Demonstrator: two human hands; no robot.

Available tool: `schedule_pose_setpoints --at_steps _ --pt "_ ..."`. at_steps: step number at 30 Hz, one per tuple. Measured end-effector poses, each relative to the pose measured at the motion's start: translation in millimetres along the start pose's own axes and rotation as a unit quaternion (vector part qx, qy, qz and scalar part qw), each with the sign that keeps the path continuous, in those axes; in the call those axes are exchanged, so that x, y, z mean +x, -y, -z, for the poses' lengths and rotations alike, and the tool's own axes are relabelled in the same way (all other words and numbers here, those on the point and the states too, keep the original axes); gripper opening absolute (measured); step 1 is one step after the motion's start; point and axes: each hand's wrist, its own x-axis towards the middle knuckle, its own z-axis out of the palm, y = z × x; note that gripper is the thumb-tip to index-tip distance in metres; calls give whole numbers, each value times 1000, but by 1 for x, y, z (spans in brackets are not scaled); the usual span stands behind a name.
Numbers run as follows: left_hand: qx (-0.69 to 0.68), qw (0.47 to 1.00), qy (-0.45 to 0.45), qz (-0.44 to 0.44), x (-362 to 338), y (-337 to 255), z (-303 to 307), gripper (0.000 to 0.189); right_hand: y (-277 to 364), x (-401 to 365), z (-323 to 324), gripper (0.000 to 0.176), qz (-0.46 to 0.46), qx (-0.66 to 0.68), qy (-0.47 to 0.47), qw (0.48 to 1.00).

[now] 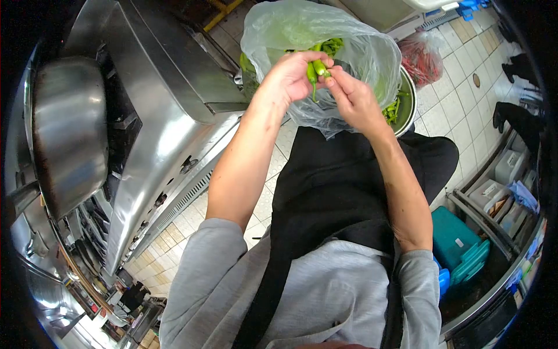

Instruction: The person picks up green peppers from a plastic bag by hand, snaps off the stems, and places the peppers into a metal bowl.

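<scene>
My left hand [293, 74] is closed around several green chili peppers [314, 74], whose tips hang below the fingers. My right hand [353, 96] meets it from the right, thumb and fingers pinching the end of one green pepper. Both hands are over a large clear plastic bag [372, 55] with its mouth spread wide. More green peppers [332, 45] lie inside the bag. Right of the bag, partly covered by it, a metal bowl [414, 104] holds further green pieces.
A steel cooking range [168, 87] runs along the left, with a big metal pan [70, 128] on it. A bag of red peppers [419, 61] sits on the tiled floor [459, 87]. Teal bins [459, 244] stand at lower right. A person's dark shoes and legs [514, 116] show far right.
</scene>
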Motion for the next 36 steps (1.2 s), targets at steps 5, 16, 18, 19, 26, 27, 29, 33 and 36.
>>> schedule_pose_setpoints --at_steps 5,16,18,19,26,27,29,33,36 --pt "-138 989 44 -28 2 4 1 18 1 1 -1 17 8 -27 0 1000" --pt "-49 985 6 -167 -14 5 -21 29 10 2 4 33 -215 246 97 940" --pt "-25 984 -8 -176 -22 10 -32 28 13 3 6 30 -232 254 91 935" --pt "-10 981 -24 -195 -23 13 -35 29 14 2 7 29 -249 262 86 929" --pt "3 962 -83 -259 -24 32 -32 29 -5 -11 -15 23 -125 182 13 975" --pt "4 962 -83 -260 -24 32 -34 29 -4 -11 -15 23 -123 182 13 975" --pt "-54 961 -96 -253 -23 31 -36 26 -2 -10 -10 23 -114 129 45 984" --pt "-49 986 -42 -155 -19 26 -22 23 11 -16 -5 23 -100 143 50 983" --pt "-72 997 15 -22 -14 19 -16 22 12 -20 -5 19 -73 104 47 991"
